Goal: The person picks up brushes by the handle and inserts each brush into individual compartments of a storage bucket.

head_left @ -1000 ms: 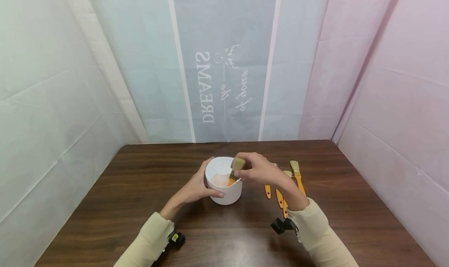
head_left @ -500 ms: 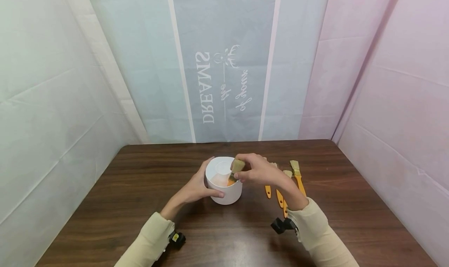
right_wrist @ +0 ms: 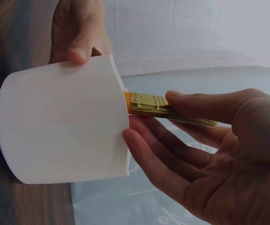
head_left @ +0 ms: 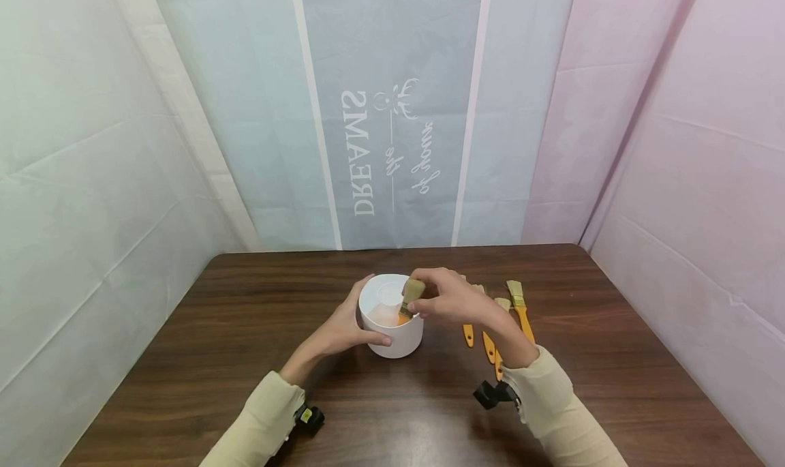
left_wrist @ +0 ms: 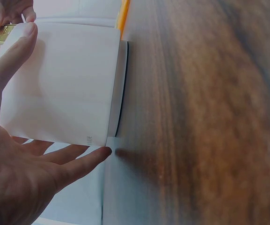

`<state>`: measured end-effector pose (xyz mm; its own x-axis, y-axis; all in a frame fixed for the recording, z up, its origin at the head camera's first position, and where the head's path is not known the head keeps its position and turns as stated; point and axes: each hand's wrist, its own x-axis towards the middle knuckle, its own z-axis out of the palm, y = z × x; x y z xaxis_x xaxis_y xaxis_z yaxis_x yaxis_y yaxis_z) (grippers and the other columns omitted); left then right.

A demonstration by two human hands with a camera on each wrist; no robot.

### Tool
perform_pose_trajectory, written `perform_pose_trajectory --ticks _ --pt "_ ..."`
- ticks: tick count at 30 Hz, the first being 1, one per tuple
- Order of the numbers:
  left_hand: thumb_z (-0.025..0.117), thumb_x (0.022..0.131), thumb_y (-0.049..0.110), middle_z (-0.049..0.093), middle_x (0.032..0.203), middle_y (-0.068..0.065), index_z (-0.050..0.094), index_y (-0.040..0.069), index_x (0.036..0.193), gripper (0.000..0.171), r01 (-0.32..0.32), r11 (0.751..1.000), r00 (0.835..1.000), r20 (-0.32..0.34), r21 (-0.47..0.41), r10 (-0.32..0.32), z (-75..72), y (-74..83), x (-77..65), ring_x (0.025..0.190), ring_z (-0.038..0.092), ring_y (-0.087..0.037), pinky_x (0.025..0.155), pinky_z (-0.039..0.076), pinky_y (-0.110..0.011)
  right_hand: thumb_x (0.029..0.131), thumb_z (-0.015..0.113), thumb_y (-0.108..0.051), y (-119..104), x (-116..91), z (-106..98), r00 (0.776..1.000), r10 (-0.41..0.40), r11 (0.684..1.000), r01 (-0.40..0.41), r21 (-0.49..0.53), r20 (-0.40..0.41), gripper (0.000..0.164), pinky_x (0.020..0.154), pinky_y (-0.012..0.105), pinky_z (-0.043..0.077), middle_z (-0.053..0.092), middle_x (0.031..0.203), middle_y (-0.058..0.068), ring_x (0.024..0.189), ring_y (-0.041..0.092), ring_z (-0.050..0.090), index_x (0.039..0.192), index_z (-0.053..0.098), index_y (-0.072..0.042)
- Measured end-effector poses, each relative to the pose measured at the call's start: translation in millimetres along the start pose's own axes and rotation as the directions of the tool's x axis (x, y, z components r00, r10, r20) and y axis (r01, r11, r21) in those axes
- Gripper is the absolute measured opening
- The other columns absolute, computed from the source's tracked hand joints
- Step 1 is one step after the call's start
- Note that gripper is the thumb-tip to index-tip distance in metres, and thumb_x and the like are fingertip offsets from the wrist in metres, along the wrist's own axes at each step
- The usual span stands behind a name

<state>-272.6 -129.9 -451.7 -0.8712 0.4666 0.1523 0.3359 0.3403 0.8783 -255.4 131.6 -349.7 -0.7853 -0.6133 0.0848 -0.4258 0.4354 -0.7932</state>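
Note:
A white round container (head_left: 401, 345) with inner dividers stands upright on the table. My left hand (head_left: 337, 329) holds its left side, the thumb over the front wall near the rim and the fingers around the back. My right hand (head_left: 456, 296) is at the right rim, pinching a flat paintbrush (right_wrist: 149, 104) by its gold metal band. The brush is bristles up, and its orange handle goes down into a compartment, where the lower part is hidden by the wall. In the right wrist view a fingertip of that hand lies against the rim.
Several more paintbrushes with orange handles (head_left: 520, 310) lie on the brown wooden table (head_left: 257, 303) to the right, partly beneath the right forearm. Pale fabric walls (head_left: 405, 112) enclose the back and both sides.
The brush has sunk slightly into the container and its bristle end has shifted a little left, with the right hand still pinching it. The left hand and container stay in place.

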Motion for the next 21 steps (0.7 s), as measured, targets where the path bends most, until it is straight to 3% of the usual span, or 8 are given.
perform_pose_trajectory --ticks 7,16,21 --pt "0.097 0.071 0.030 0.041 0.158 -0.006 0.010 0.021 0.166 0.128 -0.001 1.000 1.000 0.001 -0.001 0.001 -0.2 -0.1 0.2 0.139 0.048 -0.025 0.116 0.037 -0.050 0.095 0.073 -0.008 -0.7 -0.3 -0.2 1.000 0.002 1.000 -0.002 -0.008 0.000 0.019 0.072 0.029 0.062 0.070 0.098 0.008 0.090 0.024 0.072 0.112 0.065 -0.006" --pt "0.097 0.071 0.030 0.042 0.158 -0.006 0.011 0.021 0.165 0.128 0.002 1.000 1.000 -0.009 0.021 -0.002 0.1 -0.8 0.3 0.138 0.048 -0.025 0.116 0.037 -0.051 0.095 0.073 -0.010 -0.3 -0.7 -0.3 1.000 0.002 1.000 -0.002 -0.009 0.001 0.021 0.071 0.029 0.061 0.071 0.098 0.008 0.092 0.034 0.072 0.113 0.065 -0.006" --pt "0.097 0.071 0.030 0.041 0.159 -0.006 0.011 0.022 0.165 0.128 0.003 1.000 1.000 -0.014 0.027 -0.002 0.4 -0.6 0.0 0.139 0.048 -0.026 0.116 0.037 -0.051 0.093 0.075 -0.012 -0.2 -1.3 -1.5 1.000 -0.001 0.999 0.000 -0.034 -0.012 0.025 0.072 0.033 0.063 0.072 0.100 0.008 0.087 0.022 0.072 0.115 0.065 -0.006"
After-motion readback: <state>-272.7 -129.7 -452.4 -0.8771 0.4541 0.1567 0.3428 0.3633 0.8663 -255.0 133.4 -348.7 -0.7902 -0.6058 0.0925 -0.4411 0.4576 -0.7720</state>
